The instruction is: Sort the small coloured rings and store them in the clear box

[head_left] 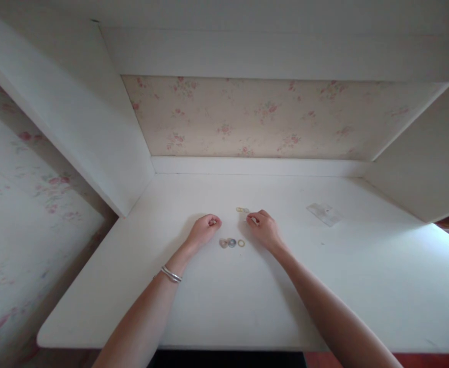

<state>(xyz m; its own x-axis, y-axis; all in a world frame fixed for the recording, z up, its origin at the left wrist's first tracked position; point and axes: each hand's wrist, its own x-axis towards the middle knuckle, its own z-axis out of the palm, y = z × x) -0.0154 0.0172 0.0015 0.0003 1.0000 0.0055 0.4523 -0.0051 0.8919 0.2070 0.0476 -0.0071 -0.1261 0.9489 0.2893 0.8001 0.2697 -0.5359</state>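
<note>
My left hand (202, 230) rests on the white desk with thumb and fingertips pressed together; what they hold, if anything, is too small to make out. Opposite it, my right hand (265, 231) is closed in a similar pinch, its contents hidden too. Just beyond the right fingertips lie small gold rings (239, 209) and a pale, clear little piece (246, 210). Between my wrists, nearer to me, a row holds a pinkish-brown piece (223, 244), a round blue-grey piece (232, 243) and a thin gold ring (241, 243). A silver bracelet (171, 274) circles my left wrist.
A clear plastic bag (325, 213) lies flat on the white desk (224, 301), to the right. Side panels (105, 112) and an overhead board enclose the back, where floral wallpaper (247, 117) shows. The desk's front edge runs under my forearms.
</note>
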